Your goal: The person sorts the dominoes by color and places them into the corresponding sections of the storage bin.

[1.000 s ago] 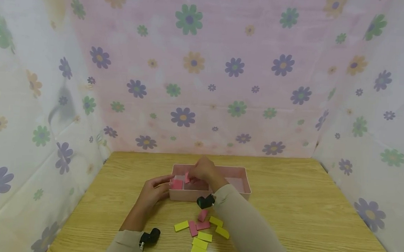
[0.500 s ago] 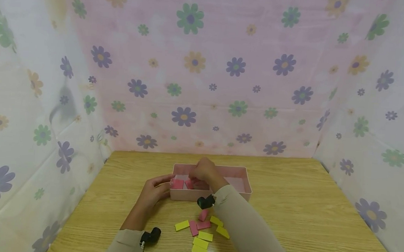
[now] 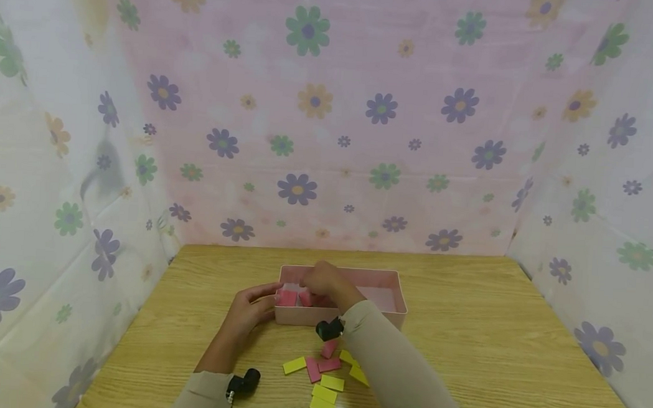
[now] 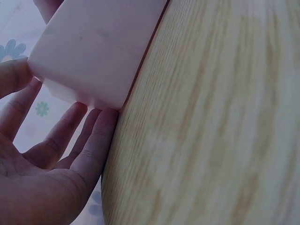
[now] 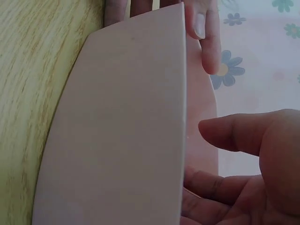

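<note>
A long pink open box (image 3: 303,317) stands on the table. My left hand (image 3: 243,314) holds its left end; in the left wrist view its fingertips meet the end wall, the thumb at a corner. Inside that end lie a pink block (image 3: 287,298) and a second pink block (image 3: 305,299), tilted. My right hand (image 3: 327,282) reaches into the box over the second block. In the right wrist view its thumb stands apart from the other fingers, whose tips the box wall hides. I see nothing between thumb and fingers there.
In front of the box lie loose pink blocks (image 3: 313,370) and several yellow blocks (image 3: 322,407). My right sleeve (image 3: 400,371) partly covers two yellow ones. Flower-printed cloth (image 3: 340,167) hangs behind the wooden table (image 3: 465,325) and at both sides.
My right hand set the second pink block down beside the first, let it go, and shifted slightly left and lower. The left hand stays at the box's end.
</note>
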`<act>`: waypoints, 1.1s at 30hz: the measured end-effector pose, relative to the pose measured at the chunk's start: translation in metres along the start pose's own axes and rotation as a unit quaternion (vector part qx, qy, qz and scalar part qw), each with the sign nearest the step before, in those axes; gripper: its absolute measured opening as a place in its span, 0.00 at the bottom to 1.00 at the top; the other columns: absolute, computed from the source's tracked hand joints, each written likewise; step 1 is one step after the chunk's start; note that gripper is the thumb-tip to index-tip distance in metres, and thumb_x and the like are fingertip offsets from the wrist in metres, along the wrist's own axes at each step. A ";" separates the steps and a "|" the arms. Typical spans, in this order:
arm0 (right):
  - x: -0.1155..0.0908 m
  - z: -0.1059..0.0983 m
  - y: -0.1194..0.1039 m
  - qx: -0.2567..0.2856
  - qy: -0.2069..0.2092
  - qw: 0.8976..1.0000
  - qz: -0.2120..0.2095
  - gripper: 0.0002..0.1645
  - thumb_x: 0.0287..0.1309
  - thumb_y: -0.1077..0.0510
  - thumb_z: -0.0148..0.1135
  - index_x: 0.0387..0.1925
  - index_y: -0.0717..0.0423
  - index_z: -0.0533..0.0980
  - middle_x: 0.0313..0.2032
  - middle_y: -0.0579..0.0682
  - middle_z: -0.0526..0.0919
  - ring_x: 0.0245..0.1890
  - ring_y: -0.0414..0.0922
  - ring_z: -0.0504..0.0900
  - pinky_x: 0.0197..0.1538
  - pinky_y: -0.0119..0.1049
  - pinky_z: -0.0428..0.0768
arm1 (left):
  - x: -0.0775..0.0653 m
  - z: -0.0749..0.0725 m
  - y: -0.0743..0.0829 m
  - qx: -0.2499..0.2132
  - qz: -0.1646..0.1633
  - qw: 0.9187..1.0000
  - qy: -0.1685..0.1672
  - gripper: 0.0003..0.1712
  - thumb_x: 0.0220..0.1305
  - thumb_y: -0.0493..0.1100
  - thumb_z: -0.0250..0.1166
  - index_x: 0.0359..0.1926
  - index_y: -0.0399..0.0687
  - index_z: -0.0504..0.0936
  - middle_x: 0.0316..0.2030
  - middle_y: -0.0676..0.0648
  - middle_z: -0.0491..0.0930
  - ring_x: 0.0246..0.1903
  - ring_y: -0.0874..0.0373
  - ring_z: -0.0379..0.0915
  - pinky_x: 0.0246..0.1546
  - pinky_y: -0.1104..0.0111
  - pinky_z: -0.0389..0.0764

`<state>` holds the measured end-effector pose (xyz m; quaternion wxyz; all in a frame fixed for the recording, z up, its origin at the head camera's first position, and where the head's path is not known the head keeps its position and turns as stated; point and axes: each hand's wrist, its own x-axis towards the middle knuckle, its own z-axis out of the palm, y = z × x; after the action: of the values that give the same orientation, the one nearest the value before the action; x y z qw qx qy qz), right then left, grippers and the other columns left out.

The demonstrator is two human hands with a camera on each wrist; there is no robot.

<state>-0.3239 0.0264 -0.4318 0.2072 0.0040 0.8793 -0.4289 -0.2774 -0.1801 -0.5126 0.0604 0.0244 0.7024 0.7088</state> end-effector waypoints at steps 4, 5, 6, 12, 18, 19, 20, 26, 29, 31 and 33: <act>0.001 0.004 0.001 0.002 0.000 1.000 -0.008 0.19 0.71 0.49 0.61 0.46 0.62 0.84 0.22 0.50 0.72 0.25 0.51 0.75 0.45 0.53 0.86 | 0.000 0.001 0.001 0.006 -0.003 1.000 0.002 0.22 0.72 0.39 0.65 0.65 0.42 0.82 0.67 0.40 0.77 0.63 0.43 0.78 0.54 0.58 0.87; 0.000 0.005 0.001 0.005 0.002 1.000 -0.013 0.19 0.71 0.49 0.61 0.46 0.62 0.84 0.23 0.50 0.71 0.25 0.51 0.75 0.45 0.54 0.86 | 0.000 0.001 0.001 0.006 -0.005 1.000 0.004 0.22 0.72 0.40 0.65 0.64 0.42 0.82 0.67 0.41 0.77 0.63 0.43 0.78 0.54 0.57 0.87; 0.000 0.005 0.001 0.007 0.002 1.000 -0.015 0.20 0.72 0.49 0.61 0.47 0.62 0.84 0.24 0.51 0.71 0.25 0.52 0.74 0.45 0.54 0.87 | 0.000 0.001 0.001 0.007 -0.007 1.000 0.005 0.21 0.72 0.40 0.65 0.64 0.43 0.82 0.67 0.41 0.77 0.63 0.44 0.78 0.54 0.57 0.87; 0.001 0.008 0.003 0.022 0.003 1.000 -0.018 0.30 0.71 0.39 0.58 0.50 0.63 0.82 0.29 0.53 0.73 0.31 0.56 0.79 0.42 0.53 0.86 | 0.000 0.002 0.003 0.004 -0.015 1.000 0.012 0.21 0.71 0.40 0.66 0.64 0.46 0.83 0.67 0.43 0.77 0.63 0.45 0.78 0.54 0.58 0.86; 0.005 0.012 0.005 0.012 0.009 1.000 -0.014 0.37 0.69 0.34 0.56 0.59 0.61 0.79 0.43 0.58 0.83 0.40 0.57 0.84 0.46 0.53 0.87 | 0.001 0.000 0.001 0.004 -0.009 1.000 0.007 0.22 0.72 0.40 0.66 0.65 0.44 0.82 0.68 0.41 0.76 0.64 0.43 0.76 0.55 0.58 0.86; 0.005 0.012 0.005 0.012 0.011 1.000 -0.013 0.38 0.69 0.33 0.55 0.60 0.61 0.79 0.44 0.58 0.84 0.40 0.56 0.85 0.47 0.53 0.87 | 0.001 0.000 0.001 0.003 -0.008 1.000 0.006 0.23 0.71 0.40 0.66 0.65 0.43 0.82 0.68 0.40 0.76 0.65 0.43 0.76 0.55 0.57 0.86; 0.005 0.013 0.005 0.013 0.011 1.000 -0.013 0.38 0.69 0.33 0.55 0.61 0.61 0.78 0.44 0.58 0.84 0.40 0.56 0.85 0.47 0.54 0.87 | 0.000 -0.001 0.000 0.004 -0.006 1.000 0.005 0.23 0.71 0.40 0.66 0.65 0.43 0.81 0.68 0.40 0.76 0.64 0.42 0.76 0.55 0.57 0.86; 0.006 0.015 0.004 0.027 0.016 0.999 -0.006 0.39 0.72 0.35 0.49 0.65 0.62 0.75 0.43 0.61 0.84 0.38 0.55 0.87 0.47 0.53 0.88 | -0.001 -0.001 0.001 0.004 -0.008 1.000 0.004 0.22 0.71 0.40 0.67 0.64 0.45 0.83 0.67 0.42 0.77 0.64 0.44 0.77 0.55 0.57 0.86; 0.006 0.015 0.003 0.027 0.018 0.999 0.002 0.40 0.73 0.34 0.47 0.67 0.62 0.74 0.43 0.61 0.84 0.37 0.56 0.86 0.44 0.51 0.88 | -0.001 0.000 0.002 0.002 -0.012 1.000 0.005 0.21 0.71 0.40 0.67 0.64 0.46 0.83 0.67 0.44 0.77 0.64 0.45 0.77 0.55 0.57 0.86; 0.006 0.015 0.003 0.027 0.018 0.999 0.003 0.40 0.73 0.34 0.47 0.67 0.61 0.73 0.43 0.61 0.83 0.37 0.56 0.86 0.44 0.51 0.88 | -0.001 0.000 0.002 0.001 -0.012 1.000 0.005 0.22 0.71 0.40 0.66 0.64 0.46 0.83 0.67 0.44 0.77 0.64 0.45 0.77 0.55 0.57 0.86; 0.006 0.015 0.003 0.030 0.017 0.999 0.004 0.40 0.73 0.34 0.47 0.68 0.61 0.73 0.43 0.61 0.83 0.38 0.56 0.86 0.45 0.52 0.88 | -0.001 0.000 0.002 0.002 -0.011 1.000 0.005 0.22 0.71 0.40 0.66 0.65 0.44 0.82 0.68 0.43 0.77 0.64 0.44 0.77 0.55 0.57 0.86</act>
<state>-0.3234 0.0158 -0.4445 0.1935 0.0208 0.8694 -0.4543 -0.2768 -0.1802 -0.5103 0.0644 0.0135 0.7045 0.7067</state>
